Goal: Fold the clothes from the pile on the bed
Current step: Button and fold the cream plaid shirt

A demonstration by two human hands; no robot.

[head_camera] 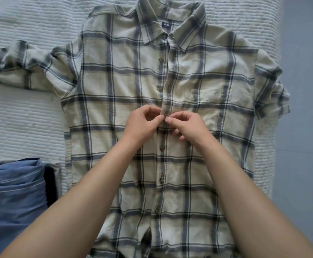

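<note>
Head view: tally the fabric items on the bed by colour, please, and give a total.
Plaid shirt, cream and grey, both hands at its button strip: 1
Blue cloth: 1
Dark cloth beside the blue: 1
White bedspread: 1
Total: 4

A home bedroom is indicated: a bed [27,116] covered by a white ribbed quilt, with blue bedding [12,198] observed to the left of the hands.
</note>
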